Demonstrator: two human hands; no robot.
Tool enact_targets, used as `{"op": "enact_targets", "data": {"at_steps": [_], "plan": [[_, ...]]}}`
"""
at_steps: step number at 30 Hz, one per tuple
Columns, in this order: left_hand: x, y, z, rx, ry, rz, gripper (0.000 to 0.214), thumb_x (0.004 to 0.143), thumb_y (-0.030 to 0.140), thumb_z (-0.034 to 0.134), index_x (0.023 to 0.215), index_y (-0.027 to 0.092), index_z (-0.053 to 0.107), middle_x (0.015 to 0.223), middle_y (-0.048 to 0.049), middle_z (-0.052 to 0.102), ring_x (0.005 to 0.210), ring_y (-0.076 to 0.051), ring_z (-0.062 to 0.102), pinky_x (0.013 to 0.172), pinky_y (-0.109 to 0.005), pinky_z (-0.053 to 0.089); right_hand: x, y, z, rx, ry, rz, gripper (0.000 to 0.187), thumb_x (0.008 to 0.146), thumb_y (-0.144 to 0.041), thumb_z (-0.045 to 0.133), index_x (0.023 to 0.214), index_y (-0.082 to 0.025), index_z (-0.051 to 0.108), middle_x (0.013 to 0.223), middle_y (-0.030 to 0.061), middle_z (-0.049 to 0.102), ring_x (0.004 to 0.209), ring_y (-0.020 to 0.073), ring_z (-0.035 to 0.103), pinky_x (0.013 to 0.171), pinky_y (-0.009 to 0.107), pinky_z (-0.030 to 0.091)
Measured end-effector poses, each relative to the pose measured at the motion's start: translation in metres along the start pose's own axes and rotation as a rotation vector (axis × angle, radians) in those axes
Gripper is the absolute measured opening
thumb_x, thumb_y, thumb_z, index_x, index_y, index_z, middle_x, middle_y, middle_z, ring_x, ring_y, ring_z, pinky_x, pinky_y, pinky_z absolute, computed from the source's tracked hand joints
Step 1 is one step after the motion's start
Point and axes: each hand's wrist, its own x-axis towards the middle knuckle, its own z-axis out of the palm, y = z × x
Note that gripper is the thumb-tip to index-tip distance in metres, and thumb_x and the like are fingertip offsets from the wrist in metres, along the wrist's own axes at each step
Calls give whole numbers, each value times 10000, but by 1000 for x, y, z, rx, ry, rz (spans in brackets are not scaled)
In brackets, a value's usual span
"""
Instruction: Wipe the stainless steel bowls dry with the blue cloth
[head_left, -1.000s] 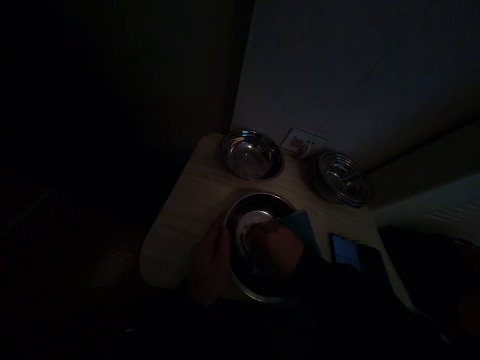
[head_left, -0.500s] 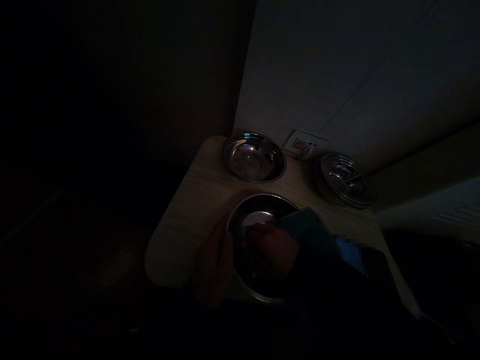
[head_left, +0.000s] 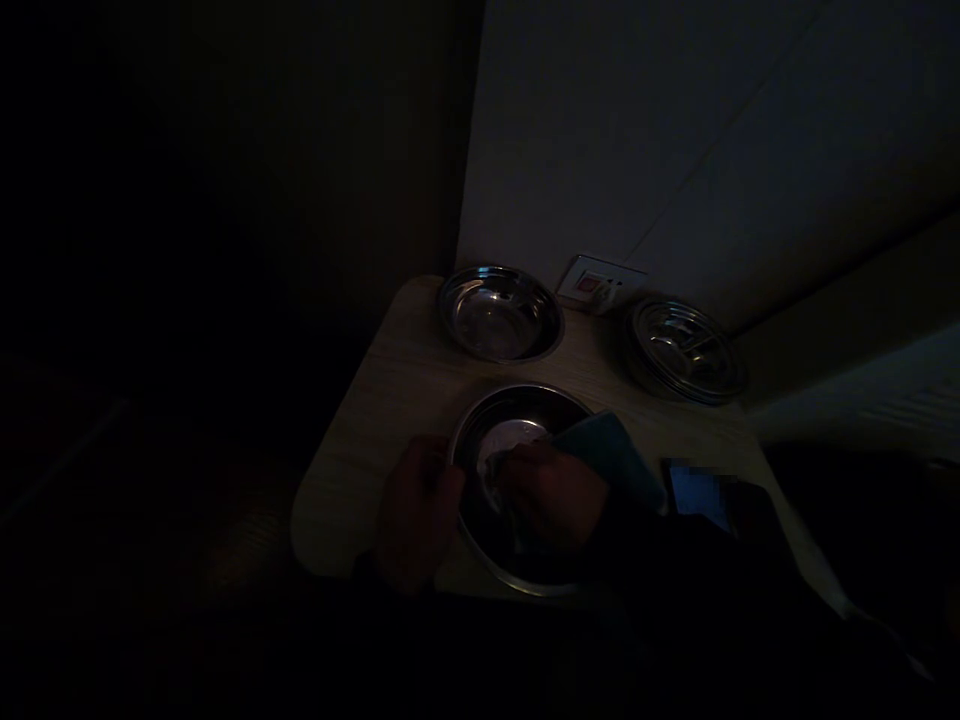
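Observation:
A round steel bowl sits on the pale wooden table, dimly lit. My left hand grips its left rim, thumb and fingers closed on the edge. Inside the bowl, my right hand is closed, pressing a teal cloth whose free part drapes over the bowl's right rim. Darkness hides the fingertips of my right hand and the part of the cloth under them.
Behind stands a second steel bowl. At the back right is a stack of steel bowls or plates, near a wall socket with a plug. A phone with a lit screen lies right on the table.
The view has shifted slightly, so the things appear a little further left. My right hand stays in the bowl with the cloth. My left hand remains at the rim, its grip a little changed.

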Motion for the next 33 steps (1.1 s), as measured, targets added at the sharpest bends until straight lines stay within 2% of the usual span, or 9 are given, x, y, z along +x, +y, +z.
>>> {"op": "enact_targets", "data": {"at_steps": [5, 8, 10, 13, 18, 23, 28, 33], "plan": [[0, -3, 1, 24, -18, 77, 337, 752, 261, 471, 1074, 184, 532, 790, -4, 668, 669, -136, 615, 552, -222, 464, -11, 3, -6, 111, 38, -62, 192, 840, -150, 512, 965, -171, 656, 1009, 77, 630, 944, 180, 571, 822, 288, 443], [-3, -5, 2, 20, -16, 104, 365, 766, 249, 455, 1116, 174, 527, 796, -9, 673, 633, -128, 607, 547, -225, 469, -19, 4, -11, 165, 77, -81, 234, 827, -139, 526, 1034, -164, 632, 1076, 79, 633, 989, 185, 574, 861, 299, 452], [-3, -5, 3, 20, -8, 120, 365, 769, 239, 453, 1119, 173, 532, 830, -16, 681, 669, -134, 620, 581, -230, 483, -23, 3, -12, 138, 117, -70, 269, 826, -135, 519, 1078, -158, 612, 1101, 84, 632, 1003, 197, 575, 871, 321, 459], [-4, -6, 3, 19, -1, 152, 348, 776, 223, 451, 1108, 186, 546, 970, -28, 679, 835, -146, 633, 709, -237, 497, -24, -1, -11, 36, 153, -58, 318, 830, -151, 512, 1139, -147, 584, 1158, 104, 608, 1036, 231, 559, 884, 379, 460], [-4, -7, 3, -12, -24, 172, 340, 799, 235, 442, 1123, 207, 542, 1026, -19, 668, 892, -144, 627, 774, -242, 495, -19, -8, -5, -51, 113, -4, 457, 824, -145, 526, 1276, -115, 467, 1114, 128, 629, 1012, 240, 572, 847, 383, 491], [-4, -9, 3, 26, -8, 153, 337, 809, 244, 445, 1130, 207, 545, 1054, -24, 663, 931, -155, 621, 801, -260, 493, -15, -10, -5, -154, 57, -23, 355, 851, -163, 500, 1201, -190, 553, 1267, 110, 528, 1069, 256, 522, 856, 397, 489], [-3, -8, 3, 56, 6, 169, 365, 865, 357, 385, 1146, 199, 559, 1141, -46, 637, 1033, -173, 592, 860, -281, 479, -15, -8, -6, -156, -8, -53, 279, 870, -158, 483, 1119, -188, 604, 1225, 86, 556, 1038, 225, 518, 867, 364, 483], [-4, -6, 4, 93, 0, 122, 417, 878, 386, 358, 1192, 192, 550, 1222, -53, 594, 1126, -184, 542, 948, -305, 434, -19, -9, -2, -135, 30, -11, 236, 873, -172, 496, 1068, -185, 629, 1159, 88, 578, 1016, 212, 531, 829, 323, 488]]}}
